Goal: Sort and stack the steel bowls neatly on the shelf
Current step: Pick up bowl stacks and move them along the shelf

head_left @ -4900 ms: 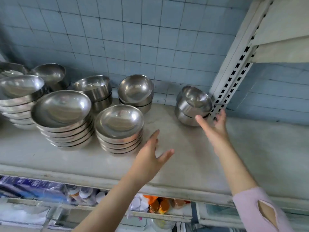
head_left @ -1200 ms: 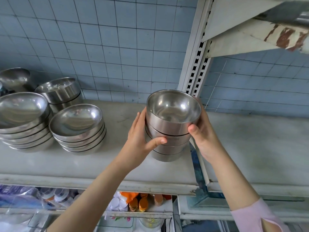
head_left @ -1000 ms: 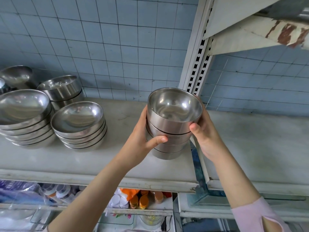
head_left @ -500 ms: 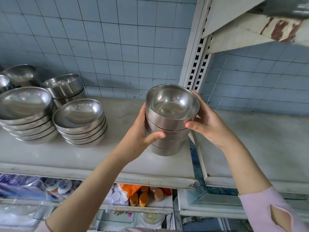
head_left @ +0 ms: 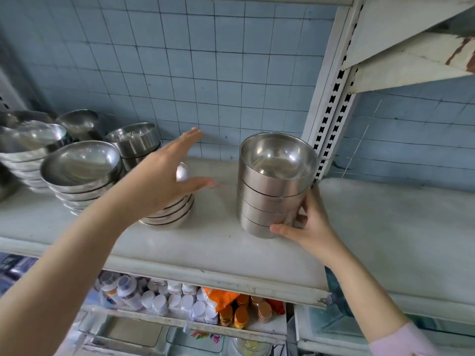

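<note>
The tall stack of deep bowls stands on the shelf just beside the slotted upright; a careless nudge could probably tip it. The right hand cups its base, fingers loosely curled against the lowest bowls. The left hand hovers spread wide and empty above the shallow bowl stack.

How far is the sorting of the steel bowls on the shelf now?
Done: the tall stack of deep bowls stands on the shelf. In hand: the right hand grips its base; the left hand hangs open over the wide-bowl stacks. Left: the deep bowls behind are still apart.
</note>
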A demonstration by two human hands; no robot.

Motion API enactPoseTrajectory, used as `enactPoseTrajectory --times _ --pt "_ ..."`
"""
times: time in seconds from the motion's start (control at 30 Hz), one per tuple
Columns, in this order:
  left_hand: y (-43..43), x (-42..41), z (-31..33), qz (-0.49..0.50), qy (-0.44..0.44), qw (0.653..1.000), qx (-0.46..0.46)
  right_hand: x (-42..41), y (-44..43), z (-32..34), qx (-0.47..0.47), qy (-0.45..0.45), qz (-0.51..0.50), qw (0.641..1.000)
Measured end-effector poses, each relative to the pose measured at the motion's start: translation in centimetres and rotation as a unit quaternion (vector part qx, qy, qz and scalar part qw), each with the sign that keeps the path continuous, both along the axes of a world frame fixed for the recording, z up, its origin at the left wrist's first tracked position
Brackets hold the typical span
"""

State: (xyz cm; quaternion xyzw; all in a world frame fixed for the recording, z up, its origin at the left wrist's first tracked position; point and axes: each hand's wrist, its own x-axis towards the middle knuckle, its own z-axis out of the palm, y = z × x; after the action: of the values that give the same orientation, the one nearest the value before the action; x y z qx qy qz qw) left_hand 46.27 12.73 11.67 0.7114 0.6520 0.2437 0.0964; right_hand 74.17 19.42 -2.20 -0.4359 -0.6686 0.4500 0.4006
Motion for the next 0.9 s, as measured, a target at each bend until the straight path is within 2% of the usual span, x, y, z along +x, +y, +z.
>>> enactPoseTrajectory --times 0.17,0.27,0.4,0.57,0.67,0.8,0.9 --pt "2.9 -7.2 3.7 0.035 0.101 0.994 -0.026 -6.0 1.3 -0.2 0.027 0.029 -0.031 0.999" --pt "6.2 -11.4 4.4 0.06 0.109 0.99 -0.066 -9.4 2.1 -0.5 0.044 0.057 -0.056 0.996" --pt "11.2 -15.0 3.4 0.038 0.155 0.98 -0.122 -12.7 3.0 -1.2 0.056 0.076 -0.108 0.99" --pt "15.8 -16.5 1.5 0.029 0.272 0.937 -0.218 -14.3 2.7 -3.2 0.036 0.066 -0.19 0.979" --pt "17.0 -17.2 0.5 0.017 0.284 0.93 -0.23 -14.6 2.7 -3.7 0.033 0.058 -0.204 0.977" --pt "17.7 -18.0 -0.1 0.0 0.257 0.941 -0.221 -14.8 2.7 -3.4 0.054 0.049 -0.211 0.975" --pt "17.7 -18.3 0.0 0.008 0.261 0.949 -0.174 -14.9 2.6 -3.3 0.068 0.05 -0.212 0.974"
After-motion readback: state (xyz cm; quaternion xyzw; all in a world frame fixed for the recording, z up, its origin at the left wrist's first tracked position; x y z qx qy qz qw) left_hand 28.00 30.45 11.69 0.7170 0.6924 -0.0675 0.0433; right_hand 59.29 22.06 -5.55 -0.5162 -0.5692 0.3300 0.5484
